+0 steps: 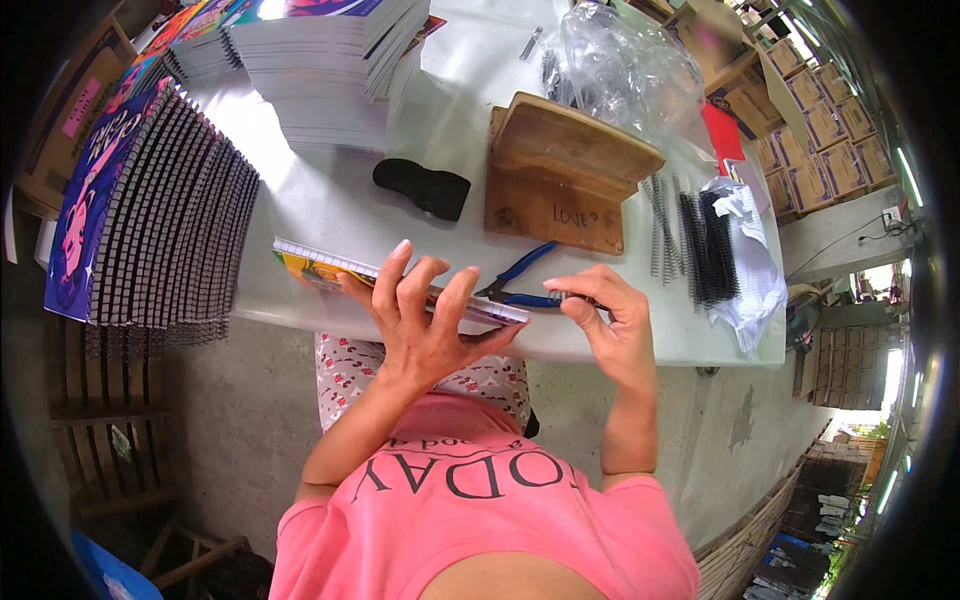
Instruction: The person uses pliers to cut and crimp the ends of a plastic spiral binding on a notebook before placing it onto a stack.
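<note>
Left hand: your left hand [415, 320] is half curled, fingers spread over the notebook [322, 262] and thumb near its right end; the spread grip probably steadies it along its length.
Notebook: it is in that grip at the table's near edge, before your waist, spanning left to right with a long edge turned up; whether it touches the table is unclear.
Right hand: your right hand [615, 320] pinches a short piece of coil [559, 295] between thumb and fingertip, near the notebook's right end; the tiny piece likely calls for that fingertip hold.
Pliers: the blue-handled pliers [527, 263] lie between your hands, presumably for quick reach.
Wooden stand: the stand [560, 215] sits behind the pliers; a black object [425, 190] lies to its left.
Black coils: the bundle [712, 245] lies right, beside crumpled white paper [752, 275].
Table: white [310, 215]; spiral-bound notebooks [165, 210] stand at left.
Room: concrete floor [250, 430]; stacked cartons [820, 130] at right.
</note>
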Tool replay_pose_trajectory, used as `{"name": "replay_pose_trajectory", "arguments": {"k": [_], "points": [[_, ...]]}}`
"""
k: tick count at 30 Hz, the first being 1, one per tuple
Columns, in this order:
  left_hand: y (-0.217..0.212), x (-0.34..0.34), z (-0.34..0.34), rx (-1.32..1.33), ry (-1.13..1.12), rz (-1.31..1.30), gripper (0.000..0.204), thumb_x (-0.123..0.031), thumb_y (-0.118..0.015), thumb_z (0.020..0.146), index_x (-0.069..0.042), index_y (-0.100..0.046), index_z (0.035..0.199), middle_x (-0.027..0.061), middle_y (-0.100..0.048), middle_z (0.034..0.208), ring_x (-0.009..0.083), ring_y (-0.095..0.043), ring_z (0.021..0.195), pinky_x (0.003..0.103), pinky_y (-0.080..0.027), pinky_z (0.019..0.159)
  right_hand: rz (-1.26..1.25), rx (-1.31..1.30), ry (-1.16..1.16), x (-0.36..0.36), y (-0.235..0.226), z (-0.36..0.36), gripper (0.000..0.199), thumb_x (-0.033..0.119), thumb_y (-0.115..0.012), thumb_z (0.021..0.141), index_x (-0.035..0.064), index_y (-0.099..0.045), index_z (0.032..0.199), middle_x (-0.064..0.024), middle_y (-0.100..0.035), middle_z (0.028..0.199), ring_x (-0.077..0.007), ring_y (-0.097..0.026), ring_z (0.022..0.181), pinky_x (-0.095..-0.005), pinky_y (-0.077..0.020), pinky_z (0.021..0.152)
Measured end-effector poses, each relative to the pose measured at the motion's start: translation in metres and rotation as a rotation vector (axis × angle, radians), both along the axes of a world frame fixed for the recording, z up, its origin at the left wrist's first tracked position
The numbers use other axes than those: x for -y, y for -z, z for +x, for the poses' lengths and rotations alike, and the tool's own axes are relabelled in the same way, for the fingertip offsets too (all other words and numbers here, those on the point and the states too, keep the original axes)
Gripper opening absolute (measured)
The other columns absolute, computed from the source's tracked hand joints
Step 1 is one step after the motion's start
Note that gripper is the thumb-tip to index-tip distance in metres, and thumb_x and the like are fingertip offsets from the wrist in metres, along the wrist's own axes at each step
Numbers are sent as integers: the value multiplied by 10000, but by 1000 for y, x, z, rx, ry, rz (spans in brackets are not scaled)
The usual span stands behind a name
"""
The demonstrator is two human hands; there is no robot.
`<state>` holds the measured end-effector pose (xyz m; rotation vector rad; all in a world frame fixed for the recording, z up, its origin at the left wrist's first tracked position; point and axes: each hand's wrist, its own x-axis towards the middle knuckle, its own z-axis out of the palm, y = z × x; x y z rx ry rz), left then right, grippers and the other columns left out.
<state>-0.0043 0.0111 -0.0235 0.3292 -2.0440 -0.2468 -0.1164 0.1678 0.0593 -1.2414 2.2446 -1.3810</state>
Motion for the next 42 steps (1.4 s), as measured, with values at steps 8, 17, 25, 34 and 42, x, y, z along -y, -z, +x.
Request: {"name": "replay_pose_trajectory", "arguments": {"k": [8,17,25,34,42], "points": [[0,-2,-7,-32,-28,-50,568,-456,-800,549,-204,-568,1002,42,-461,1027,322,-314,1214,656,-106,997,-151,-93,-3,17,14,4,257,-11,-720,699,79,-702,939,-59,-657,896,-185,-611,802,-289,-487,705],[-2,2,-12,-39,9,-94,396,-455,-728,625,-245,-612,941,8,-461,953,257,-424,1093,703,-38,1003,-156,41,-171,19,5,-3,220,-14,-713,723,32,-692,937,-75,-666,840,-168,-621,796,-272,-491,690],[-8,6,-15,121,-41,-144,358,-526,-642,745,-259,-581,976,-2,-449,885,196,-475,1040,790,35,945,-125,229,-143,21,3,-8,216,12,-695,769,22,-675,984,-82,-656,827,-157,-623,735,-256,-481,640],[-1,7,-22,124,-94,-156,428,-533,-577,795,-271,-553,1132,4,-450,986,185,-454,1099,788,42,947,-23,-138,-114,29,-5,0,196,54,-678,800,8,-645,987,-105,-654,850,-160,-615,704,-266,-474,615],[5,13,-19,48,-65,-132,397,-425,-656,724,-228,-553,1052,24,-447,970,206,-444,1089,776,6,961,-35,108,-45,35,8,7,279,71,-709,774,26,-652,1044,-100,-663,884,-131,-618,751,-265,-490,634]]}}
